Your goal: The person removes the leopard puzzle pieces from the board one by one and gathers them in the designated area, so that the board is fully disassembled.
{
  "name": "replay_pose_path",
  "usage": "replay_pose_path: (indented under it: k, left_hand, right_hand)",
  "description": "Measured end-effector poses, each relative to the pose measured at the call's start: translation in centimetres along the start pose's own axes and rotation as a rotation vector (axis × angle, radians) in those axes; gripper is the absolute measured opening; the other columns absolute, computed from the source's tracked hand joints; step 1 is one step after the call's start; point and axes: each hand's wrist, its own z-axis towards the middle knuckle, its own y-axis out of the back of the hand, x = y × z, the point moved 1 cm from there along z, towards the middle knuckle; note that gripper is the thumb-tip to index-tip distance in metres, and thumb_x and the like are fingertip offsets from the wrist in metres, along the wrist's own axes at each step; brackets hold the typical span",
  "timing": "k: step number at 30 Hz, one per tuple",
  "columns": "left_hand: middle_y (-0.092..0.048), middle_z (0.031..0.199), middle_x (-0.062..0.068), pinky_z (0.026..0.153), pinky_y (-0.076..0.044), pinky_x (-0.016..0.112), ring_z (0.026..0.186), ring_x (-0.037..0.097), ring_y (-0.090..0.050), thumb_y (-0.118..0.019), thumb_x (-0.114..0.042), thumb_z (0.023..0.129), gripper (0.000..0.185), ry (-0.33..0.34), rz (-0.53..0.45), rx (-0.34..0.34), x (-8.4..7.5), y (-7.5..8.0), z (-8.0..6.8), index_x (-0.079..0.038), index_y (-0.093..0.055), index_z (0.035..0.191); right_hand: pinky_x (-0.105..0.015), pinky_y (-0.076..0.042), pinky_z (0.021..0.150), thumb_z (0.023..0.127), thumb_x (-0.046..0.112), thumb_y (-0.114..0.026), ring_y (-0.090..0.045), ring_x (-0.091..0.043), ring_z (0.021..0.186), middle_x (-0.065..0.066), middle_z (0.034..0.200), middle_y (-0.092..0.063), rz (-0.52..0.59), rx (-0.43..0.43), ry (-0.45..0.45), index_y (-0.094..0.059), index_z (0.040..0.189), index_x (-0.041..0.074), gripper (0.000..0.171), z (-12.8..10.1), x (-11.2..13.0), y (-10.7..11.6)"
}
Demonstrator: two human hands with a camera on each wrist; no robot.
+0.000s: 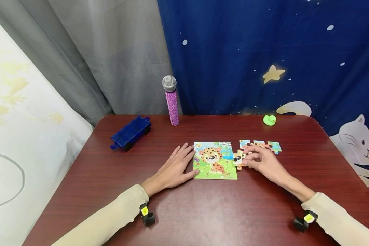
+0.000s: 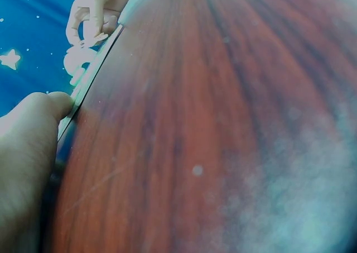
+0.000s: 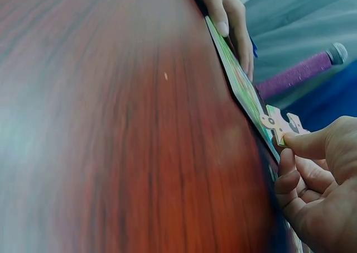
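Observation:
A square puzzle board [image 1: 216, 164] with a spotted leopard cub picture lies on the dark red table. My left hand [image 1: 178, 167] rests at its left side, fingers straight, thumb on the lower left edge. My right hand [image 1: 265, 164] pinches a puzzle piece [image 1: 238, 159] between thumb and fingers at the board's right edge. In the right wrist view that piece [image 3: 277, 124] shows the cub's eye and knobbed edges, tilted up. Behind the right hand lies a row of puzzle pieces [image 1: 275, 146], partly hidden by the hand.
A blue toy wagon [image 1: 130, 132] stands at the back left of the table [image 1: 203, 215]. A purple glittery microphone [image 1: 172, 106] stands upright at the back, and a green toy duck [image 1: 269, 120] sits at the back right. Curtains hang behind the table's far edge.

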Motion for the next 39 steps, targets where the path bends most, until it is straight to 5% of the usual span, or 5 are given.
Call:
replay_pose_path:
  k: [8,23,39]
  left_hand:
    - [-0.034,0.162,0.012,0.123,-0.015,0.053,0.153,0.033,-0.020,-0.049,-0.064,0.097,0.081,0.003,0.008,0.002,0.0,-0.1,0.0,-0.004,-0.045,0.151]
    - [-0.034,0.161,0.013,0.123,-0.016,0.054,0.153,0.033,-0.021,-0.050,-0.062,0.097,0.080,-0.003,0.017,0.000,0.0,-0.1,0.0,-0.003,-0.046,0.151]
    - [-0.034,0.161,0.013,0.123,-0.017,0.053,0.153,0.033,-0.021,-0.050,-0.064,0.097,0.081,-0.010,0.027,-0.006,0.0,-0.1,0.1,-0.004,-0.045,0.152]
  right_hand:
    - [-0.025,-0.049,0.057,0.091,0.020,-0.078,-0.063,-0.016,0.070,-0.010,0.091,-0.075,-0.071,-0.061,-0.021,-0.062,0.116,0.006,0.033,-0.8,-1.1,2.9]
    - [-0.017,-0.047,0.063,0.091,0.017,-0.077,-0.068,-0.008,0.079,-0.012,0.096,-0.076,-0.172,-0.099,-0.027,-0.064,0.120,0.003,0.034,-1.6,-3.3,7.3]
    - [-0.012,-0.045,0.069,0.089,0.010,-0.078,-0.067,-0.009,0.074,-0.002,0.085,-0.072,-0.375,-0.093,0.002,-0.070,0.111,0.009,0.024,-1.3,-3.7,7.4]
